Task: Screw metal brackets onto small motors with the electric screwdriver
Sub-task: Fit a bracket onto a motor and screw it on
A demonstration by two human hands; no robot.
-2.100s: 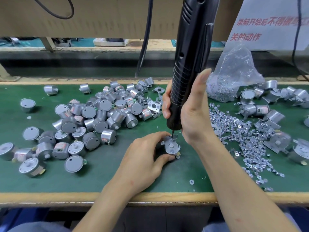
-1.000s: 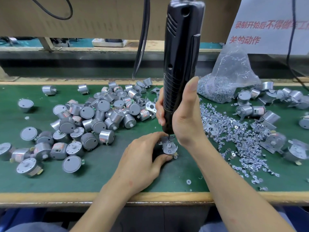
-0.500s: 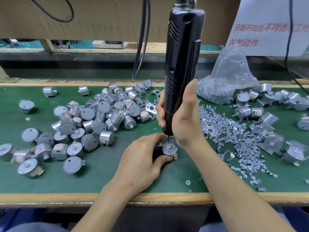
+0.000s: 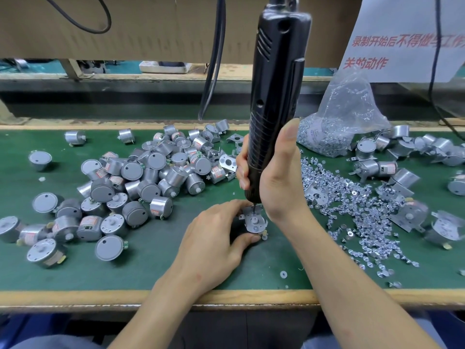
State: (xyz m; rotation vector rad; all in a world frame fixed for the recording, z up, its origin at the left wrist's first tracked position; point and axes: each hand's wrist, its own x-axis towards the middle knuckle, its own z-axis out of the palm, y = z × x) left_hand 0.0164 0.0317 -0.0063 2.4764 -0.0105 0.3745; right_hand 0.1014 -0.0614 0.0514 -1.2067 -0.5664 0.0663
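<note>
Green mat (image 4: 156, 250), centre: your left hand (image 4: 214, 238) pinches the bracket-topped motor (image 4: 254, 222); your right hand (image 4: 274, 182) grips the electric screwdriver (image 4: 274, 96), bit down on it. Any tilt could skid the bit off.

Right hand (image 4: 279, 182) grips screwdriver (image 4: 274, 84), apparently touching motor (image 4: 254, 222) in left hand (image 4: 214, 238).

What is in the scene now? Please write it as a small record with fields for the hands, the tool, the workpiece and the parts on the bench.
holding: left hand grips the motor, which stands on the green mat
tool: right hand grips the electric screwdriver, upright
contact: bit on the bracket atop the motor, at its far edge
stock: pile of motors to the left
fasteners: loose screws to the right; bag of more behind them
done: bracketed motors at far right
</note>
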